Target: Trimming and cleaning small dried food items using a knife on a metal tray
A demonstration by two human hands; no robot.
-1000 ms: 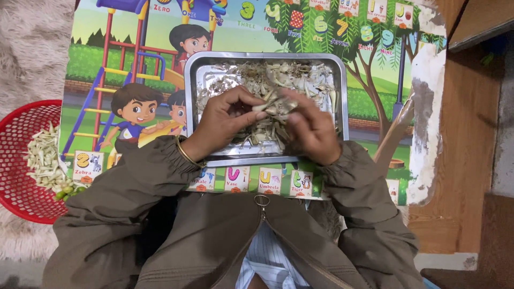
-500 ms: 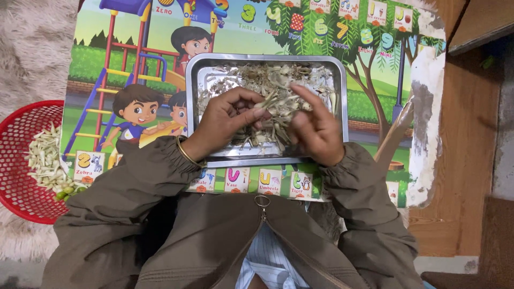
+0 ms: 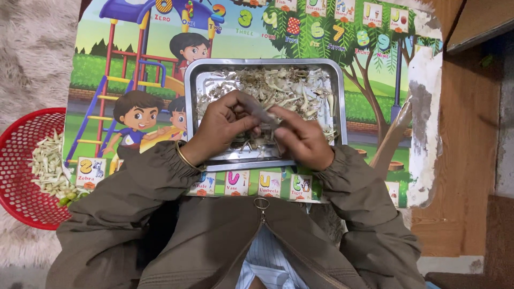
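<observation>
— Where are your hands right now?

— Your left hand (image 3: 222, 126) and right hand (image 3: 300, 142) meet over the near half of the steel tray (image 3: 334, 80). Both pinch one small greyish piece (image 3: 259, 113) between thumbs and fingertips, knuckles up, wrists resting at the tray's near rim. It blurs, so I cannot tell whether it is a pod or a stalk.

— How much seems done?

— A heap of pale scraps (image 3: 284, 88) fills the far half of the tray, touching its back wall. The red basket (image 3: 13, 160) well off to your left holds a smaller pile of pale green bits (image 3: 48, 166). I judge you are somewhere midway: plenty sits unsorted in the tray.

— And underneath?

— The tray stands on a bright picture board (image 3: 134, 64) across your lap, with a shaggy rug (image 3: 32, 48) beyond the basket.
</observation>
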